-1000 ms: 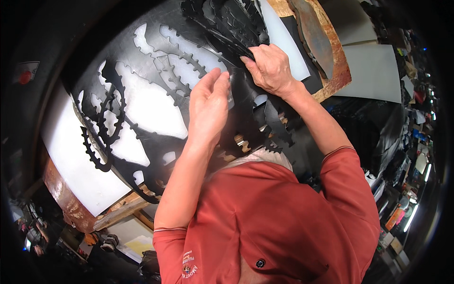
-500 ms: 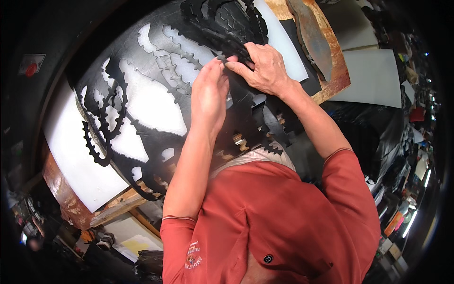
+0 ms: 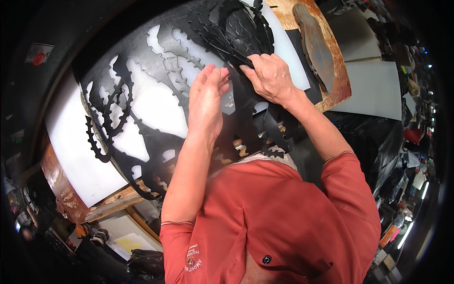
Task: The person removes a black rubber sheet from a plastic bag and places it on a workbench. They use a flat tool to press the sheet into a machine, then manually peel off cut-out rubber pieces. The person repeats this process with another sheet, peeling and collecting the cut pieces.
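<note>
Two hands, the left hand (image 3: 206,102) and the right hand (image 3: 273,79), are now more apart than half a second ago, when their fingers almost met. The right grip is clenched on black strips (image 3: 230,29), bunched beyond it. The left fingers bend together, pointing forward; whether they pinch something, I cannot tell.

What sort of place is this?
Likely a cutting workshop, though the exact trade isn't certain: a black sheet with shaped openings, a bundle of notched black strips, and a red push button suggesting machinery.
</note>
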`<state>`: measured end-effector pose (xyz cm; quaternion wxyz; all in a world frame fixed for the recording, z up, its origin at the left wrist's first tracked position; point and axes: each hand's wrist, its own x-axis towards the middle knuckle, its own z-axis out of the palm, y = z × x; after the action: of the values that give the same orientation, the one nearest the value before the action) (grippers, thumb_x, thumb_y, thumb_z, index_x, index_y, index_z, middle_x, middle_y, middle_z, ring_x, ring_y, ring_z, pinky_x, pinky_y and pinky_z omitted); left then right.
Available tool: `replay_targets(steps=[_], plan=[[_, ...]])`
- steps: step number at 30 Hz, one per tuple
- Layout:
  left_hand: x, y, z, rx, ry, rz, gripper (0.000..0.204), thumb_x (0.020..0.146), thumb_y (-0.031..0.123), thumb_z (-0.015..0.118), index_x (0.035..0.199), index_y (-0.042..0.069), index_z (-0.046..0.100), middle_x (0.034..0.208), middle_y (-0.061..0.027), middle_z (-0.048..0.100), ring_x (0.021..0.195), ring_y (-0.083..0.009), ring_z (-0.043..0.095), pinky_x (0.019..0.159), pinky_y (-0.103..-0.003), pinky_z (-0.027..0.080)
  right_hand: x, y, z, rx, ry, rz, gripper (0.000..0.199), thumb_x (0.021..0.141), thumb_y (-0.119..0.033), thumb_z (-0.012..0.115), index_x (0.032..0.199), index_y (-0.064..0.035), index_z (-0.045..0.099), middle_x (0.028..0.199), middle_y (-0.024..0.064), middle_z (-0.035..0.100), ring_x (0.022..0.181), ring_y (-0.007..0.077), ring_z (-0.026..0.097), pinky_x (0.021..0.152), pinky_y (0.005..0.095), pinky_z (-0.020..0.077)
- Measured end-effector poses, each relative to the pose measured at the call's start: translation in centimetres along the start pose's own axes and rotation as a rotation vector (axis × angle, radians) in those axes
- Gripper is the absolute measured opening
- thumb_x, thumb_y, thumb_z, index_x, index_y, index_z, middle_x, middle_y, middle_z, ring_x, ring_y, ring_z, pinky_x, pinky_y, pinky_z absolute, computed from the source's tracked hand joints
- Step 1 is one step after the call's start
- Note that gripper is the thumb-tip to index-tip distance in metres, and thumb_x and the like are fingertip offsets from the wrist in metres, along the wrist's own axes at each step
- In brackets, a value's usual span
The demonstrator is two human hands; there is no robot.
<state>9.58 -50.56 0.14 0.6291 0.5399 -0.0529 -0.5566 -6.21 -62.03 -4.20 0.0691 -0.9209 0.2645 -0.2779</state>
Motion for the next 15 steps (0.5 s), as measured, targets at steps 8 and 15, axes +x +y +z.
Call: replay_targets(steps=[8, 15], plan=[[2.7, -1.7, 0.6, -0.339, -0.221, -0.044, 0.054, 0.11, 0.023, 0.055, 0.152, -0.009, 0.04, 0.136, -0.0198, 0.062, 0.123, -0.0255, 0.061, 0.109, -0.04, 0.047, 0.2, -0.1, 0.1, 0.147, -0.088, 0.168, 0.034, 0.095, -0.034, 0.074, 0.095, -0.0009, 0.065, 0.071, 0.017, 0.065, 0.069, 0.0388, 0.066, 0.066, 0.0469, 0.0501], [-0.7, -1.5, -0.2, 0.421, 0.054, 0.614, 0.048, 0.108, 0.015, 0.058, 0.149, -0.009, 0.048, 0.151, -0.0201, 0.05, 0.131, -0.0245, 0.058, 0.114, -0.037, 0.045, 0.8, 1.2, -1.1, 0.734, -0.014, 0.643, 0.035, 0.107, -0.037, 0.062, 0.098, -0.0037, 0.07, 0.071, 0.0045, 0.064, 0.066, 0.0143, 0.057, 0.065, 0.0338, 0.0505]])
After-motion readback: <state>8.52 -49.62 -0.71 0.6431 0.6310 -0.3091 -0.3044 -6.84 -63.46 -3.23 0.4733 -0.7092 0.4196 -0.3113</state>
